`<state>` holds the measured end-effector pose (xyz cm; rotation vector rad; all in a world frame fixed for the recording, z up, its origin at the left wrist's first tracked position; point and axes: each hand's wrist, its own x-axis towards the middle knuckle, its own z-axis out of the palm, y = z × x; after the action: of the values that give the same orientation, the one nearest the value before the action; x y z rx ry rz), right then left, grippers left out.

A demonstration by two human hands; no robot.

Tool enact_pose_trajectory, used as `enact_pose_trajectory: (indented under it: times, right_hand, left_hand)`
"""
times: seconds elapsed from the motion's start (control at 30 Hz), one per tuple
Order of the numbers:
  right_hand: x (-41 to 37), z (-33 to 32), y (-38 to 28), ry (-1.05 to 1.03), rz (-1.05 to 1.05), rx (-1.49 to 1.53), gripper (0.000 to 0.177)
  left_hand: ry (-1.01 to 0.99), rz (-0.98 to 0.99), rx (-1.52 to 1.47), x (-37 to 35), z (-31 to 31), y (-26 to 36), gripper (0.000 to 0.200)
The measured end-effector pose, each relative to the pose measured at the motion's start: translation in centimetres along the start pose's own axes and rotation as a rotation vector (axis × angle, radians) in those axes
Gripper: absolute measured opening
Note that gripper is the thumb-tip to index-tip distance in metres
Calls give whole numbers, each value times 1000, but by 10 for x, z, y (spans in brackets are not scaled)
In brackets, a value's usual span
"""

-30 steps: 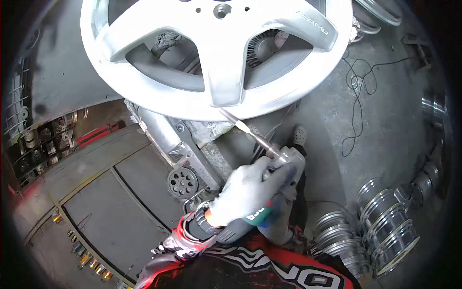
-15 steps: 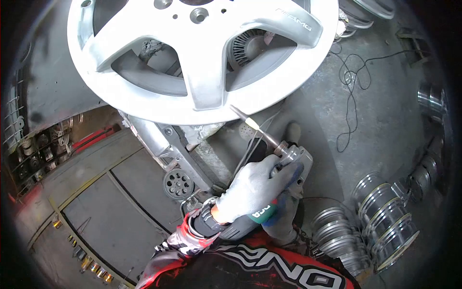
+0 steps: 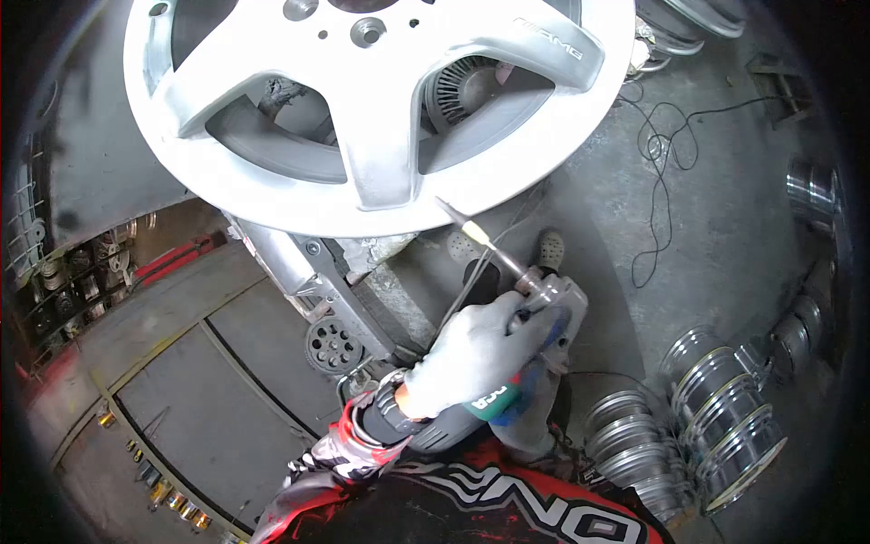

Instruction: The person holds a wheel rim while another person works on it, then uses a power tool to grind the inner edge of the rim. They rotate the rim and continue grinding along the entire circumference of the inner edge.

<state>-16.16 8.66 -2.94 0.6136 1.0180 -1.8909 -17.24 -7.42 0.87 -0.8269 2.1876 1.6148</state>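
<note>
A die grinder (image 3: 497, 399) with a green and black body and a long thin shaft points up and left. The shaft's tip is at the lower rim of a large silver spoked wheel (image 3: 382, 168), right of the bottom spoke; whether they touch is unclear. My left hand (image 3: 471, 354), in a pale glove with a dark band at the wrist, is closed round the grinder's front part. My right hand (image 3: 535, 422), gloved in grey and blue, lies on the grinder's far side, wrapped round it and partly hidden.
A metal stand (image 3: 340, 304) with a round perforated pulley (image 3: 333, 346) is below the wheel. Stacked rims (image 3: 720, 399) rest at the lower right. A black cable (image 3: 666, 199) coils on the floor. A dark panelled surface (image 3: 199, 390) lies left. Two clog-clad feet show below the wheel.
The wheel and stand have shifted slightly left in view. The clogs show more clearly below the wheel. Both hands keep their hold on the grinder, with its tip still near the rim.
</note>
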Motion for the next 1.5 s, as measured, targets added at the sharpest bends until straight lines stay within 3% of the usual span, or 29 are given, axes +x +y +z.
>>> enact_pose_trajectory:
  times: [0.03,0.07,0.1,0.17,0.3,0.37,0.4,0.47,0.53,0.57,0.63,0.73,0.8,0.9,0.97,1.1,1.17,1.3,1.37,1.4,1.5]
  right_hand:
    - [-1,-1,-5,1,-3,-8,76]
    - [-3,0,-12,8,20,43,76]
    - [-4,3,-17,15,45,95,76]
    - [-2,-4,-11,-30,13,47,76]
    - [-4,13,0,-27,-41,-30,79]
    - [-6,14,-1,-55,-51,-32,80]
    - [-8,13,-2,-82,-62,-39,82]
    - [-5,-7,-2,-122,-38,-153,75]
    - [-2,-5,-9,-166,-12,-274,70]
    - [-5,-1,-11,-130,4,-146,70]
    - [-7,3,-13,-97,25,-24,71]
    - [-9,-7,1,-172,-29,-262,73]
    - [-7,-9,15,-146,72,-94,72]
    - [-3,0,5,-85,25,-56,78]
    - [-3,-11,3,-75,37,-44,76]
    - [-3,-32,5,-72,54,27,76]
    - [-6,-37,16,-80,69,40,75]
    - [-8,-32,37,-170,57,-58,72]
    - [-7,-6,28,-161,54,40,70]
    - [-6,3,24,-151,49,132,70]
    - [-2,-2,28,-125,-59,3,69]
  left_hand:
    - [-50,-141,-76,4,1,6,38]
    - [-43,-17,-60,4,-1,10,36]
    - [-38,-16,-65,5,-3,14,36]
    - [-106,-227,-146,8,-6,19,34]
    - [-52,-225,-126,-10,-14,7,35]
    - [17,220,210,-16,-15,-3,35]
    - [15,223,208,-13,-14,0,35]
    - [-39,-203,-120,-3,-11,12,35]
    - [-66,-240,-150,7,-8,19,35]
    - [-96,-285,-172,9,-7,20,36]
    - [-120,-245,-150,5,-9,15,37]
    - [-101,-156,-44,-9,-17,10,38]
    - [-63,-102,38,-12,-18,9,38]
    - [-48,-90,9,-9,-13,10,41]
    - [-96,-221,-101,3,-9,20,45]
    - [-145,-307,-142,12,-3,20,51]
    - [-66,-36,-13,3,-4,11,49]
    - [-33,-228,-43,-12,-12,0,42]
    - [30,252,334,-20,-18,-10,35]
    - [66,96,152,-21,-20,-2,33]
    - [-2,146,229,-16,-15,-6,39]
